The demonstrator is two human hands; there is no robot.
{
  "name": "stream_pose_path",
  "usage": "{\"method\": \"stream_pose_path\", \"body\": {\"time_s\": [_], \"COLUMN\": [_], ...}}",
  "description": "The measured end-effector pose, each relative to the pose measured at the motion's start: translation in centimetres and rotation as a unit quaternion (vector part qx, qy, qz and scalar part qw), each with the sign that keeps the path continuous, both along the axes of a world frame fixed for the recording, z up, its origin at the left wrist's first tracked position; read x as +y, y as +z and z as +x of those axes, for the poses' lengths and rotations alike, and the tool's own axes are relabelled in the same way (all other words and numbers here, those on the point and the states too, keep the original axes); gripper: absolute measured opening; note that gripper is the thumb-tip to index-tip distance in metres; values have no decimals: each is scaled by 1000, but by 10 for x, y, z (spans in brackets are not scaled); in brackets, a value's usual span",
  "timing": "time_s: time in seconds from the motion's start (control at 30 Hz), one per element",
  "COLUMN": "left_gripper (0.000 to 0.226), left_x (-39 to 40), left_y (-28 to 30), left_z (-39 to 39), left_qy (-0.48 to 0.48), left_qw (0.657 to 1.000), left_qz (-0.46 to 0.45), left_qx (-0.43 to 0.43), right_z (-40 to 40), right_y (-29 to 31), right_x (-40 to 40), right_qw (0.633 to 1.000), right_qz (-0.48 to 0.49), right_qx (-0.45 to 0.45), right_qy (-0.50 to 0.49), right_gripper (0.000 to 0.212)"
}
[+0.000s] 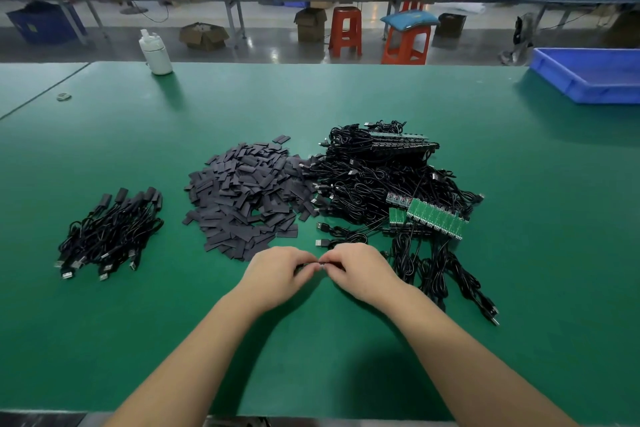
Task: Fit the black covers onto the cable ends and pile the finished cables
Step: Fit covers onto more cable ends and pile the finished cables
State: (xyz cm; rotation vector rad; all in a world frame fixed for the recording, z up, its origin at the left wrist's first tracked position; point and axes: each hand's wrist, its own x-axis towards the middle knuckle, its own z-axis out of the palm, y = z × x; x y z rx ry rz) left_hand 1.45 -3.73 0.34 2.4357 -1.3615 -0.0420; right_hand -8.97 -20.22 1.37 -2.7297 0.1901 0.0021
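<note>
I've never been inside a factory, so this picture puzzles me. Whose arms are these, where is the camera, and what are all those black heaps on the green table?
There is no machine: a person wears the camera on the head, looking down at their own hands. The left hand and right hand pinch one small black piece together. On the green table lie a heap of flat black covers, a tangle of unfinished cables with green circuit boards, and, to the left, a smaller pile of finished cables.
</note>
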Motion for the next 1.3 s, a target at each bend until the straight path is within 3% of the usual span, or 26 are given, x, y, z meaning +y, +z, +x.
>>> {"method": "stream_pose_path", "body": {"time_s": [0.17, 0.27, 0.3, 0.37, 0.43, 0.5, 0.57, 0.67, 0.77, 1.07, 1.2, 1.3], "left_gripper": [40, 41, 40, 34, 25, 20, 17, 17, 14, 16, 15, 15], "left_x": [-6, -9, -9, -9, -10, -11, -13, -16, -17, -12, -10, -6], "left_y": [-3, -3, -2, 0, 2, 1, -1, 2, 7, 9, 8, 4], "left_z": [-1, -6, -6, -3, 0, 0, 1, 5, 7, 6, 6, 5], "left_qy": [-45, -26, 1, 61, 120, 161, 156, 108, 81, 51, 45, 95], "left_qw": [983, 988, 994, 981, 923, 881, 889, 931, 961, 983, 980, 959], "left_qz": [126, 124, 108, 62, -8, -50, -62, -38, 0, 78, 76, 16], "left_qx": [-123, -87, -28, 174, 365, 442, 426, 347, 263, 159, 177, 267], "right_z": [-4, -6, -7, -13, -18, -18, -13, -5, 0, 0, 0, 1], "right_y": [-6, -9, -10, -12, -15, -18, -20, -21, -21, -27, -29, -27], "right_x": [4, 7, 7, 6, 5, 7, 7, 3, -4, 8, 10, 9], "right_qw": [995, 988, 987, 984, 978, 976, 981, 997, 999, 999, 999, 991], "right_qz": [-93, -144, -149, -147, -142, -130, -113, -58, -30, 8, 45, 120], "right_qx": [-7, -26, -42, -88, -147, -174, -155, -52, -6, 24, 22, 22], "right_qy": [29, 41, 42, 40, 29, 22, 23, 6, 17, 25, 7, -54], "right_gripper": [31, 30, 30, 23, 13, 10, 15, 31, 30, 31, 32, 25]}}
